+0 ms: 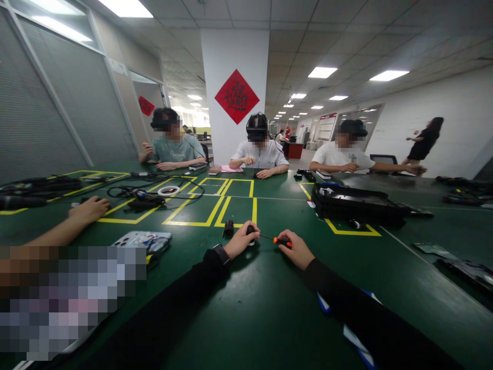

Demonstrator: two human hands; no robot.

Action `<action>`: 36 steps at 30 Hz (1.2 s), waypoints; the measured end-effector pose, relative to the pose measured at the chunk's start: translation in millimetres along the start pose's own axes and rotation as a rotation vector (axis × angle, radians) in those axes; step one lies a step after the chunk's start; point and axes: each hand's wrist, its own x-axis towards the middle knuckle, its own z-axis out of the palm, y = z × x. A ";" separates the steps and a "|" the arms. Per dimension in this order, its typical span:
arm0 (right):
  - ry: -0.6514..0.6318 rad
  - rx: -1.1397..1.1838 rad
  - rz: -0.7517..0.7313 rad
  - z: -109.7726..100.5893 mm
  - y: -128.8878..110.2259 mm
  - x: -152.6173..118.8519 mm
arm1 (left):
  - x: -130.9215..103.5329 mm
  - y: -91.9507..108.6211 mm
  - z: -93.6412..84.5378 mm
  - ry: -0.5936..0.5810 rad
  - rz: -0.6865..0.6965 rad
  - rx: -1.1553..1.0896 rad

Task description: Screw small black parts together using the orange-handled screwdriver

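My left hand (239, 243) is closed around a small black part (250, 229), with something pale showing at its underside. Its exact kind is too small to make out. In my right hand (299, 251) is a screwdriver (284, 242) with an orange and black handle. The thin shaft points left, and its tip reaches the small part or lies just beside it; contact cannot be told. A short black cylindrical piece (228, 227) stands on the green table (246, 313) just left of my left hand.
Yellow tape outlines (234, 224) mark the table. Black cables (142, 198) and a white ring (168, 191) lie at the left, near another person's hand (90, 208). A large black casing (358, 201) sits at the right. Several people with headsets sit across the table.
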 end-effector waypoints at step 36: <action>-0.058 0.158 -0.006 0.0 -1.5 -1.4 | -0.7 2.9 0.2 0.023 -0.021 -0.013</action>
